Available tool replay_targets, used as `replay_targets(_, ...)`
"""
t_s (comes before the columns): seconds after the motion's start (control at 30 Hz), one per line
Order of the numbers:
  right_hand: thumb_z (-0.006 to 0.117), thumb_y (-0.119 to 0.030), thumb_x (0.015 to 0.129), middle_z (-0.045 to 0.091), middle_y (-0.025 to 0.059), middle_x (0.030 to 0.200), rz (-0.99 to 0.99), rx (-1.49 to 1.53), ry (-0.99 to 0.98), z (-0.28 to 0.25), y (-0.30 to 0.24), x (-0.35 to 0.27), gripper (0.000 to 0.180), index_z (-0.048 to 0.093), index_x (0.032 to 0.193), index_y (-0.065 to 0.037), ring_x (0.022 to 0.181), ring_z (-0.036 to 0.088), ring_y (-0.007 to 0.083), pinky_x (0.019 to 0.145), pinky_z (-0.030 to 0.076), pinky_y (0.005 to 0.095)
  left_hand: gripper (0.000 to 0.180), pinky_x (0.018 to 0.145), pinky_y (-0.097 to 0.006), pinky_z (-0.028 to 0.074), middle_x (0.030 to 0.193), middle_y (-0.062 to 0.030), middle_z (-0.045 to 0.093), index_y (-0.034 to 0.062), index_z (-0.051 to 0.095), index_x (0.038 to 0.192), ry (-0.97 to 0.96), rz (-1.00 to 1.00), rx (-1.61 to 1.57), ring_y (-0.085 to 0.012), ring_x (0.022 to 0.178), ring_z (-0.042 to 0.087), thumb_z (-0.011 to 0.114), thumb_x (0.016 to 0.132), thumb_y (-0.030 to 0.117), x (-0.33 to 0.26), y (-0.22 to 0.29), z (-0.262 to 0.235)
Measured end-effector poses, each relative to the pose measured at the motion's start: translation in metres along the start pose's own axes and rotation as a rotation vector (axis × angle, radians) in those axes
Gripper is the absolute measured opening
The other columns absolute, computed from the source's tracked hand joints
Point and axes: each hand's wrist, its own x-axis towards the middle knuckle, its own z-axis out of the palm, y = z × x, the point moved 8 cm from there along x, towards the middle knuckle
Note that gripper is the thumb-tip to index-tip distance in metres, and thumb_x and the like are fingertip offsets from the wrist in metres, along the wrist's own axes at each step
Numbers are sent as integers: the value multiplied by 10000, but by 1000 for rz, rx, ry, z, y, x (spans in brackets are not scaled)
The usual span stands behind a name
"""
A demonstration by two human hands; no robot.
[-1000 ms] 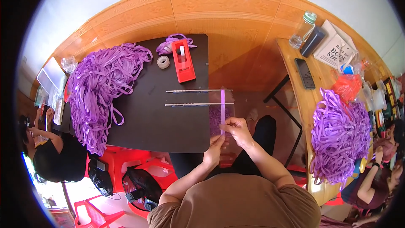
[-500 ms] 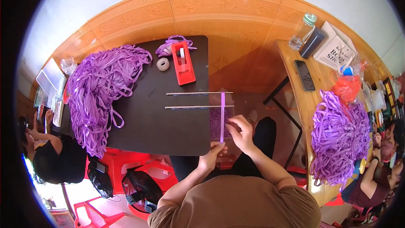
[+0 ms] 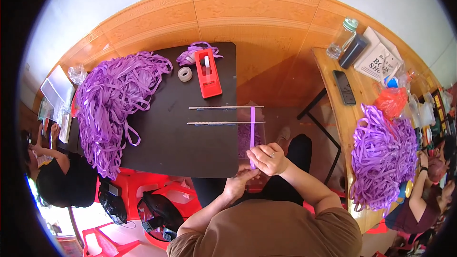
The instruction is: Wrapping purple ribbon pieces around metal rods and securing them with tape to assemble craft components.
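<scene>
While both hands (image 3: 241, 180) (image 3: 269, 159) pinch closed on a purple strip (image 3: 253, 135), dark lettering (image 3: 380, 62) marks a pale bag (image 3: 380, 46)

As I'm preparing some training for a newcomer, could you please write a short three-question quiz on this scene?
1. True or false: the red tape dispenser is to the left of the loose tape roll.
2. Which runs from the two thin rods to the right hand?
A) the bottle
B) the purple strip
C) the paper bag
3. Fill in: the phone lies on the wooden table, to the person's ____.

Key: 1. False, it is to the roll's right. 2. B. 3. Right.
</scene>
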Motion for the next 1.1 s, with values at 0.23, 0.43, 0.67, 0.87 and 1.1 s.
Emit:
replay_targets(0.23,763,-107,616,624,29,861,85,69,111,-25,25,40,312,688,911,-40,706,569,173,576,364,300,281,701,-328,586,946,-44,641,35,571,1166,-15,-131,62,-104,808,575,607,912,150,13,-20,-10)
replay_targets(0.43,728,-52,673,596,42,791,310,203,99,-19,101,74,185,660,845,-64,667,558,211,579,374,333,327,696,-235,459,1019,-77,663,12,560,1221,60,38,180,-105,803,592,571,933,167,38,0,5)
replay_targets(0.67,707,-38,799,539,36,653,859,909,-61,89,204,24,145,638,700,43,622,488,81,549,375,260,398,709,-219,426,1178,-57,590,66,461,1332,182,229,97,-113,881,569,521,962,201,87,16,25)
replay_targets(0.87,731,-71,783,498,-62,571,1185,1233,-287,148,199,-23,257,613,560,-25,539,393,23,487,295,236,418,867,-262,414,1227,-58,543,51,410,1370,335,442,123,-135,1048,520,470,956,78,116,57,31)
replay_targets(1.1,593,-170,880,644,43,762,1547,1755,-181,162,143,-66,179,677,912,-15,644,587,145,585,472,272,308,983,-302,383,1271,-78,506,29,501,1260,307,707,151,-177,1154,486,507,960,100,136,75,26)
